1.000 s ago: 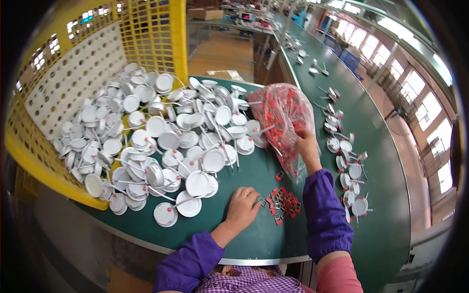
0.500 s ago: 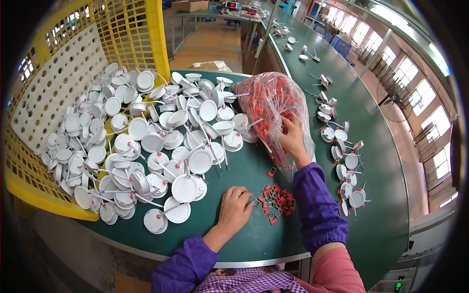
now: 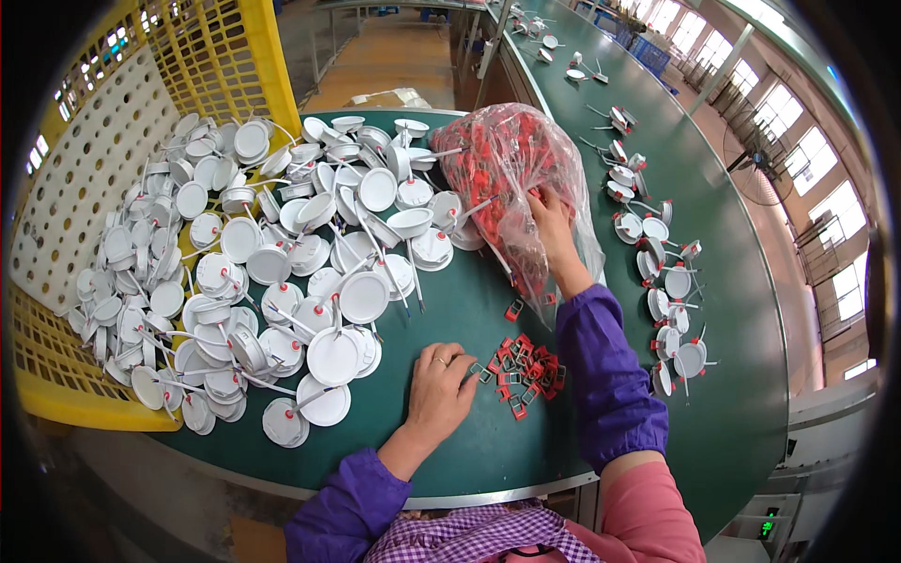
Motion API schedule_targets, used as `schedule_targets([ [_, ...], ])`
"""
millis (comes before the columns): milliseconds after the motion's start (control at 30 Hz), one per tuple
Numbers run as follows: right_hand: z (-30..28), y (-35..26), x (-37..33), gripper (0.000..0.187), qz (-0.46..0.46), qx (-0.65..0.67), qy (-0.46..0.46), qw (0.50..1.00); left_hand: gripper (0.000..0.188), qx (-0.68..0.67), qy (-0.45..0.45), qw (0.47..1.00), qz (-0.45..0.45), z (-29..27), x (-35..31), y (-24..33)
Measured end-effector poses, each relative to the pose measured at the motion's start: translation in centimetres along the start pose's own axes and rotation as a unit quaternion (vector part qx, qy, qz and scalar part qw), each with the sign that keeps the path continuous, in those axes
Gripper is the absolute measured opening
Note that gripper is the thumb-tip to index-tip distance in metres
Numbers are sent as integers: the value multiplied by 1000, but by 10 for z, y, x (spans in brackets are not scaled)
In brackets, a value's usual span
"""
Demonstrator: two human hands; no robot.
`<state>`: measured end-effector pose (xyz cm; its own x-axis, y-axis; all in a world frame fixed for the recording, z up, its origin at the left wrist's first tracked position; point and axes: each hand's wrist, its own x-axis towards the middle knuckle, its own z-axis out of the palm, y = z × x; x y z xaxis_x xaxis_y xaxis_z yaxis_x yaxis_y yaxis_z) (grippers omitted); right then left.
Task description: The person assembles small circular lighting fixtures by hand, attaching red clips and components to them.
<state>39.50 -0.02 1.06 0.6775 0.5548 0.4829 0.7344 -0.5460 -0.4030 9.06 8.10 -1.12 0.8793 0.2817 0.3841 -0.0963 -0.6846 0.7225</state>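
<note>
Purple sleeves, pink apron, checked shirt, ring on left hand

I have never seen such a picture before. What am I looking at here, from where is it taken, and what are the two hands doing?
The picture comes from a wide-angle camera on a person's head, looking down, so straight edges bend. No machine works here, only bare hands. The right hand reaches into a clear plastic bag full of small red parts. The left hand rests on the green table, touching a little pile of red clips. A heap of white round discs lies to the left, beside a yellow crate.
</note>
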Motion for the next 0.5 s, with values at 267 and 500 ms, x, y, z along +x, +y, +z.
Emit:
schedule_targets([
  [267, -3, -22, -8, 48, 25, -51, -100, 993, 24, 13, 14, 1000, -2, -6, 0, 2],
  [500, 1, -34, -22, 72, 6, -15, -92, 996, 23, 14, 8, 1000, -18, -6, -4, -6],
])
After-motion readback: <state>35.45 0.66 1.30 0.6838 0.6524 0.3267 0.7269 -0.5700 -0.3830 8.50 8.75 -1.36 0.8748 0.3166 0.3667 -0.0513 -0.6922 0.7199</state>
